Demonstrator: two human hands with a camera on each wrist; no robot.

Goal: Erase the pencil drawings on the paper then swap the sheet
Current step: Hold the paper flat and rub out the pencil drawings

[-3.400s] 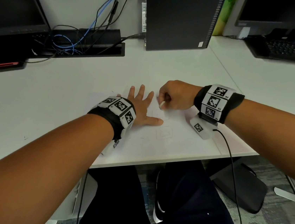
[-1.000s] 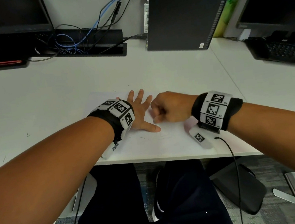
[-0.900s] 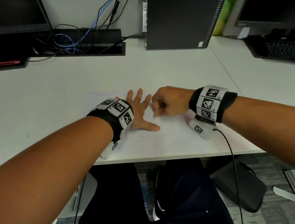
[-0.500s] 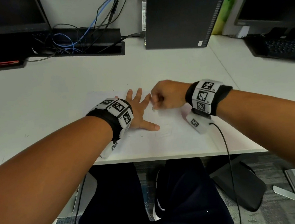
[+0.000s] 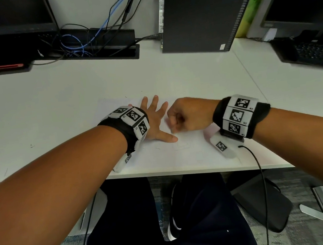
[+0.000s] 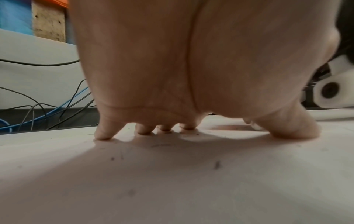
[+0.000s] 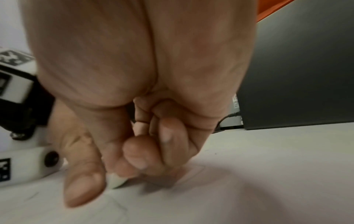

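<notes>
Left hand (image 5: 154,121) spread flat, fingertips (image 6: 103,135) pressing the paper (image 5: 188,155) down on the worktop (image 5: 34,108). Right hand (image 5: 188,117) curled tight, pinching a white eraser (image 7: 116,181) against the sheet (only its tip visible). Faint pencil drawing (image 5: 183,146) just nearer than the left thumb. Near paper edge close to the worktop's front edge. Open white surface stretching left and beyond, up to the computer tower (image 5: 200,13).

The white paper sheet (image 5: 184,156) lies flat at the near edge of the desk, with faint pencil drawings (image 5: 183,145) near its middle. A small white eraser (image 7: 116,181) touches the sheet with its tip.
</notes>
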